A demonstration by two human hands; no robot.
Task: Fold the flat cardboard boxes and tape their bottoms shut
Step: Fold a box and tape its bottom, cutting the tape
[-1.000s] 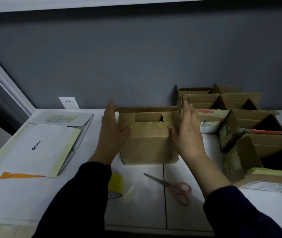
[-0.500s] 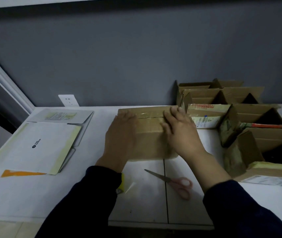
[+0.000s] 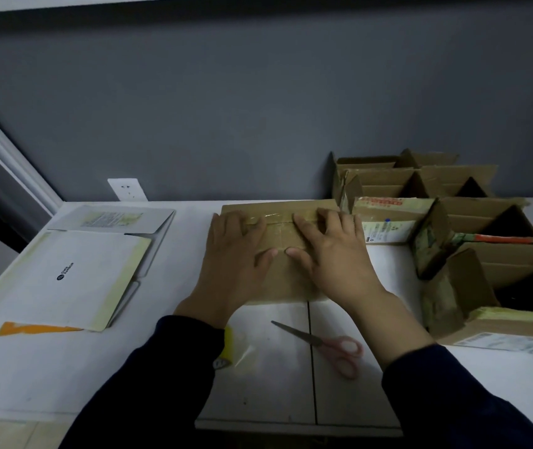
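Both hands lie flat on the cardboard box [image 3: 278, 277], palms down, fingers spread straight and curled round nothing. The left hand [image 3: 236, 254] covers one half of the upturned face and the right hand [image 3: 331, 254] the other, thumbs nearly meeting in the middle. A glossy strip of tape [image 3: 278, 219] runs between the fingertips. The press seems meant to hold the closed flaps level or to rub tape down; which, I cannot tell. The box rests on the white table [image 3: 64, 367], directly beneath the palms. Just behind the wrists, toward the person, lie the scissors [image 3: 326, 345] and a yellow tape roll [image 3: 228, 341], half hidden by the left sleeve [image 3: 161, 367] — close for a quick reach. Outward of the right hand stand boxes already folded [image 3: 485, 222]; outward of the left lie flat white pieces [image 3: 74, 277].
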